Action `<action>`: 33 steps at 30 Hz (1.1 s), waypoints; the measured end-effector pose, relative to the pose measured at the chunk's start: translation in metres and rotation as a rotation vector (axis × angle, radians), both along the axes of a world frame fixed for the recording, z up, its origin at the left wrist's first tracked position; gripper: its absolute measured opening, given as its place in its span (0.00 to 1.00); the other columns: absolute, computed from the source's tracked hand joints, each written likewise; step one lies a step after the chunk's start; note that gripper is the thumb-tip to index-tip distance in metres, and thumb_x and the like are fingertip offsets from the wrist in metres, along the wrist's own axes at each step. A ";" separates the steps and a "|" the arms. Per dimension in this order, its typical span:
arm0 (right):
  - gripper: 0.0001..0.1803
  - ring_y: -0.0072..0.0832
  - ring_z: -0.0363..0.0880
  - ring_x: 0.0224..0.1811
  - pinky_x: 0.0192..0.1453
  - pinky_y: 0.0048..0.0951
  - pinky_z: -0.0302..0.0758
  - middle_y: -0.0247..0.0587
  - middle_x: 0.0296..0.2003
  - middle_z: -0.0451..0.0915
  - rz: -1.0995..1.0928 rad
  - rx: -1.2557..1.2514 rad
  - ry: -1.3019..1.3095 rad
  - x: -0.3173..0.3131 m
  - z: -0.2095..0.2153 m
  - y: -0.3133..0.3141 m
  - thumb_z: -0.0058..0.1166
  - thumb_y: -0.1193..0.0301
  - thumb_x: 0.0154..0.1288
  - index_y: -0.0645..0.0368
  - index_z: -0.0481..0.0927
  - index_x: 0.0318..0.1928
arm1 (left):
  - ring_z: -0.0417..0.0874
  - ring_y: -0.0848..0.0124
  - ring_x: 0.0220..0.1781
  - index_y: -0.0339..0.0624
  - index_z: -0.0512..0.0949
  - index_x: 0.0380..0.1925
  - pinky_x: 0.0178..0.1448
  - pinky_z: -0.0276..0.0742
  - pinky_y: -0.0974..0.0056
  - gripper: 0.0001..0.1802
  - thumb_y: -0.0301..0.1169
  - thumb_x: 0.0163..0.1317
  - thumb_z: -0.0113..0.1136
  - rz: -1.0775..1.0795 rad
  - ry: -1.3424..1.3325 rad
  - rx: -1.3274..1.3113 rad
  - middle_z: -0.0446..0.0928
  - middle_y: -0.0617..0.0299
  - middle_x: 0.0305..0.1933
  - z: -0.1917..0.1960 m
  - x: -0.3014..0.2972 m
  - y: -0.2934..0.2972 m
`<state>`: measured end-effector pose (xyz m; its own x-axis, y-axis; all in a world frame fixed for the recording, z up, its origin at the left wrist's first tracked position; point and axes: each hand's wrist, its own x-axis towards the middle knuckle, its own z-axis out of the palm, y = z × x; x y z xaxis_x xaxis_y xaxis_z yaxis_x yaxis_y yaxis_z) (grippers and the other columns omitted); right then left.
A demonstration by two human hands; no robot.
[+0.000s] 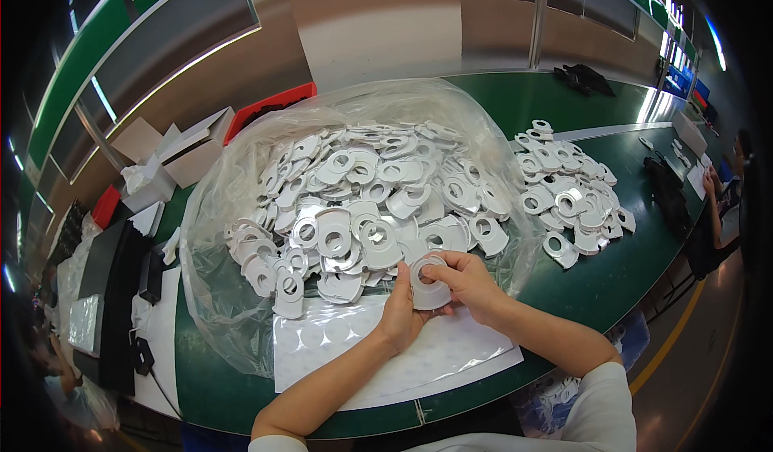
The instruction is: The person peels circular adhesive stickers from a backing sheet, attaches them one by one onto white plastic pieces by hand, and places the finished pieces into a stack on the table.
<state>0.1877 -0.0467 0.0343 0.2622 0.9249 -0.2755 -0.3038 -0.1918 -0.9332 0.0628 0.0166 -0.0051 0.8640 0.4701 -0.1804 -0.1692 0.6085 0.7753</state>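
Observation:
Between my two hands is a white plastic part (pixel 431 292) with a round hole, held above the front of the table. My left hand (pixel 400 313) grips its left edge and underside. Thumb and fingers of my right hand (pixel 467 283) close on its upper right side by the hole. Just beyond lies a big heap of similar white parts (pixel 380 242) on a clear plastic bag (pixel 221 291). Under my wrists rests a white sheet (pixel 354 363) with rows of round clear stickers.
A smaller pile of the white parts (pixel 576 202) lies to the right on the green table (pixel 499 89). White boxes (pixel 197 142) and a red bin (pixel 270 107) stand back left. A black cloth item (pixel 584 80) lies at the back. Another person's hand (pixel 712 181) shows far right.

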 end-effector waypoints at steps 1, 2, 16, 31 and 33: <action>0.10 0.15 0.72 0.20 0.14 0.17 0.61 0.33 0.30 0.79 -0.006 -0.029 0.009 0.000 0.000 0.002 0.55 0.68 0.61 0.60 0.80 0.40 | 0.76 0.65 0.50 0.49 0.65 0.57 0.49 0.75 0.58 0.36 0.59 0.69 0.16 -0.008 -0.009 0.000 0.73 0.58 0.52 -0.003 0.000 0.001; 0.09 0.15 0.72 0.19 0.13 0.17 0.60 0.32 0.29 0.79 -0.012 -0.059 0.017 0.000 0.001 0.004 0.55 0.68 0.60 0.59 0.80 0.39 | 0.76 0.65 0.50 0.49 0.65 0.57 0.49 0.75 0.58 0.36 0.59 0.69 0.16 -0.009 -0.009 -0.001 0.73 0.58 0.52 -0.004 0.000 0.002; 0.05 0.15 0.73 0.24 0.20 0.17 0.66 0.27 0.26 0.75 -0.159 -0.011 0.128 -0.017 0.002 0.010 0.54 0.68 0.56 0.55 0.77 0.31 | 0.73 0.65 0.56 0.50 0.61 0.61 0.57 0.70 0.54 0.33 0.58 0.70 0.19 0.023 0.000 -0.035 0.70 0.59 0.57 0.000 -0.001 -0.001; 0.04 0.15 0.71 0.23 0.19 0.18 0.63 0.25 0.24 0.73 -0.143 -0.078 0.120 -0.014 0.001 0.011 0.54 0.68 0.54 0.52 0.76 0.27 | 0.72 0.65 0.58 0.53 0.57 0.65 0.59 0.68 0.53 0.34 0.59 0.69 0.19 -0.011 0.010 0.004 0.68 0.60 0.59 -0.008 0.000 0.000; 0.04 0.15 0.71 0.23 0.20 0.19 0.64 0.25 0.24 0.73 -0.136 -0.085 0.118 -0.014 0.001 0.011 0.54 0.68 0.54 0.53 0.76 0.26 | 0.71 0.65 0.59 0.53 0.57 0.65 0.60 0.68 0.53 0.33 0.58 0.70 0.19 -0.021 0.004 0.002 0.68 0.60 0.60 -0.009 -0.001 0.001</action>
<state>0.1738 -0.0359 0.0357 0.3445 0.8553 -0.3870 -0.4383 -0.2180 -0.8720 0.0616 0.0177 -0.0145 0.8730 0.4520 -0.1833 -0.1530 0.6106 0.7770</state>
